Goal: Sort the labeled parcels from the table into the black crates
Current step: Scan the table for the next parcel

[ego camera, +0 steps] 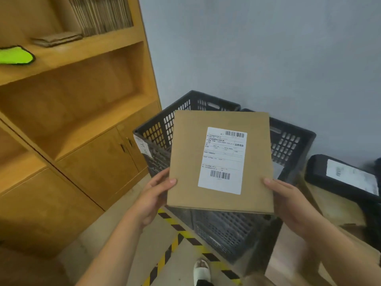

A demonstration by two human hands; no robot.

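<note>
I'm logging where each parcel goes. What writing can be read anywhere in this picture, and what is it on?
Nothing here can be quoted with confidence.
The white label on the cardboard parcel: two barcodes and printed lines, too small to read.
The paper tag on the black crate: handwriting, too blurred to read.
The sticker on the black parcel: blurred, unreadable.

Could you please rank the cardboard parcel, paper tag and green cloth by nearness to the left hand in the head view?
1. cardboard parcel, held in the left hand.
2. paper tag, on the black crate.
3. green cloth, on the far-left shelf.
</note>
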